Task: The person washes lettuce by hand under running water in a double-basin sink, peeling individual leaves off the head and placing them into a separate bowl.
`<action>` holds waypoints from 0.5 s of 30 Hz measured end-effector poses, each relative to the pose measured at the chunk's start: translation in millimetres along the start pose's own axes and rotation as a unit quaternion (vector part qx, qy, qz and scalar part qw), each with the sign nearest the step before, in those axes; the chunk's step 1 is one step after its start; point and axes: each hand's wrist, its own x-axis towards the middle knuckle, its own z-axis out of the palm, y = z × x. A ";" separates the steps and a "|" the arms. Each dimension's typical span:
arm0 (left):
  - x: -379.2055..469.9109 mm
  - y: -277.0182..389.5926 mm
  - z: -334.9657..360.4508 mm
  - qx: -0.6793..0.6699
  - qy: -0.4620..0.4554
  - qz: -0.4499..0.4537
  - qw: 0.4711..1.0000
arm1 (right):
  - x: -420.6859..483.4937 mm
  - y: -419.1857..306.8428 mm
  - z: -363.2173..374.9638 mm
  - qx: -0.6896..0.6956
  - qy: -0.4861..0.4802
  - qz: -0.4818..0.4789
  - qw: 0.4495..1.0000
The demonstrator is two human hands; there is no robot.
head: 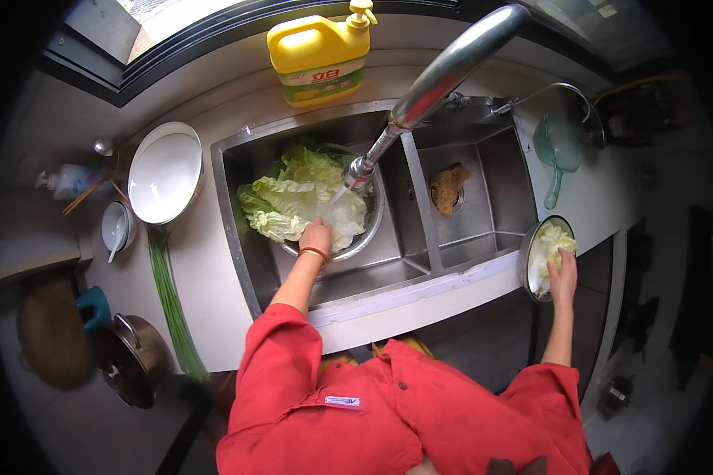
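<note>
Water runs from the faucet (359, 169) into a metal basin (373, 228) in the left sink bowl. Large cabbage leaves (291, 202) fill the basin and lean over its left rim. My left hand (316, 236) is at the basin's near side, touching the leaves; its fingertips are partly hidden, so its grip is unclear. At the right counter edge, my right hand (563, 276) rests on pale cabbage pieces (549, 246) inside a smaller metal bowl (524, 261). Whether its fingers close on a piece cannot be told.
A brown scrubber (450, 187) lies at the right sink bowl's drain. Green scallions or chives (169, 297), a white bowl (166, 172) and a small bowl with a spoon (117, 228) are left. Behind stands a yellow detergent jug (321, 59); a green ladle (557, 148) lies right.
</note>
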 end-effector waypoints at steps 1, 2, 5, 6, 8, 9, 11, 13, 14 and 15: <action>4.5 14.0 -10.0 -0.002 -0.005 0.004 1.000 | -9.6 1.8 4.3 -0.007 0.014 -0.003 1.000; 8.9 27.4 -21.3 -0.077 0.004 0.005 0.997 | -13.0 5.2 4.3 -0.041 0.058 -0.004 0.997; 7.6 43.4 -41.3 -0.237 -0.034 -0.044 0.970 | -12.6 -39.9 3.2 0.222 0.067 0.029 0.972; 6.2 46.8 -39.4 -0.143 -0.042 -0.029 0.988 | -9.4 -68.8 2.4 0.220 0.060 -0.026 0.973; 4.0 49.2 -28.1 -0.035 -0.064 0.006 0.997 | -4.6 -105.6 19.4 0.267 -0.003 -0.091 0.959; 2.6 38.6 -14.7 -0.038 -0.060 0.000 0.997 | -2.6 -129.4 26.2 0.275 -0.057 -0.117 0.953; 1.2 21.9 12.5 -0.029 -0.006 0.079 0.996 | -3.7 -172.5 48.0 0.329 -0.122 -0.150 0.924; 8.7 47.9 -8.0 -0.082 -0.075 0.008 0.994 | -3.3 -202.0 71.1 0.354 -0.210 -0.175 0.894; 10.9 47.6 -11.7 -0.109 -0.059 -0.003 0.992 | -2.0 -219.4 87.1 0.367 -0.241 -0.178 0.881; 13.7 43.1 -16.7 -0.134 -0.039 -0.017 0.990 | 0.0 -237.3 105.8 0.383 -0.271 -0.184 0.864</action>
